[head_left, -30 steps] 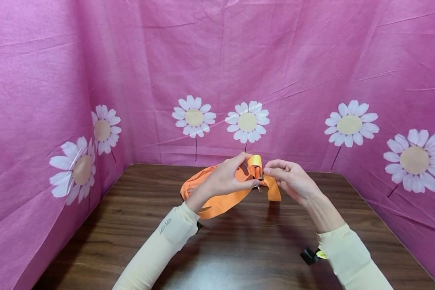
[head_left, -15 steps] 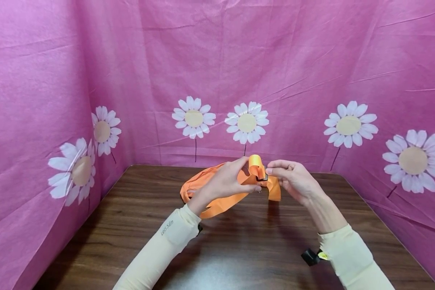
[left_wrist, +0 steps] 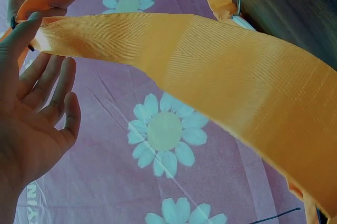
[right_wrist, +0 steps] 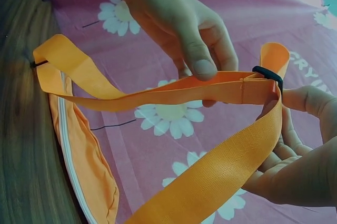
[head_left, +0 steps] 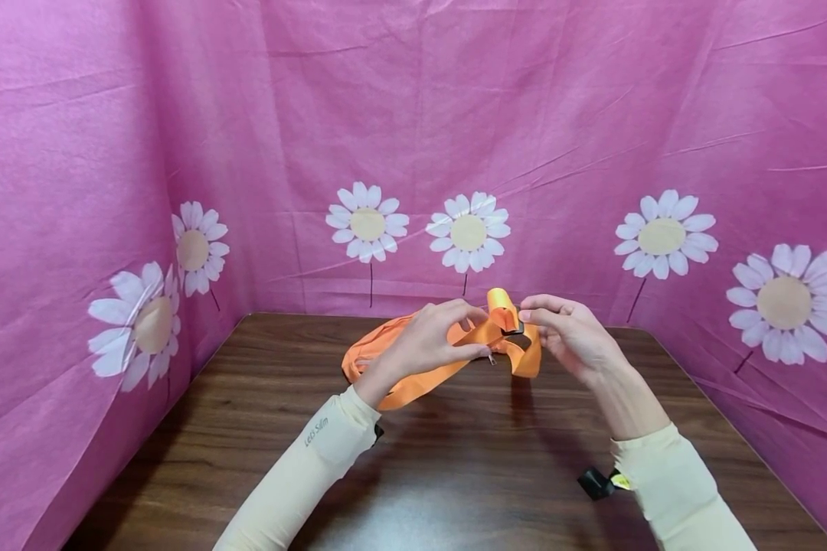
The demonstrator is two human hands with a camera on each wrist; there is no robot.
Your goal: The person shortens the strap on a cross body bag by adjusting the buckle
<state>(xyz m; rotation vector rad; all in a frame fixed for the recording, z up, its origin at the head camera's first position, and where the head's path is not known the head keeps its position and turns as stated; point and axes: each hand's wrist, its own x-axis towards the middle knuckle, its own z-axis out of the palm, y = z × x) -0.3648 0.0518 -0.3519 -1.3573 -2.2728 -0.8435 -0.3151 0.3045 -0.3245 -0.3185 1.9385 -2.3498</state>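
An orange zippered waist bag (head_left: 379,337) with a white zipper (right_wrist: 71,155) rests at the table's far side, its wide webbing strap (left_wrist: 174,50) raised above it. My left hand (head_left: 430,337) holds that strap between thumb and fingers, left of a black slider buckle (right_wrist: 269,74). With thumb and index finger, my right hand (head_left: 575,337) pinches the buckle at its right side. A strap loop (head_left: 499,302) stands up through the buckle, and another length curves down below it. Part of the bag lies hidden behind my left hand and forearm.
The dark wooden table (head_left: 455,490) extends toward me. Pink cloth (head_left: 558,115) printed with white daisies surrounds it on the back and sides. A black device (head_left: 596,484) sits at my right wrist, beneath the cream sleeve.
My right hand has moved slightly right and up with the buckle. The gap between my left hand and the buckle has widened, and the strap loop has shifted right.
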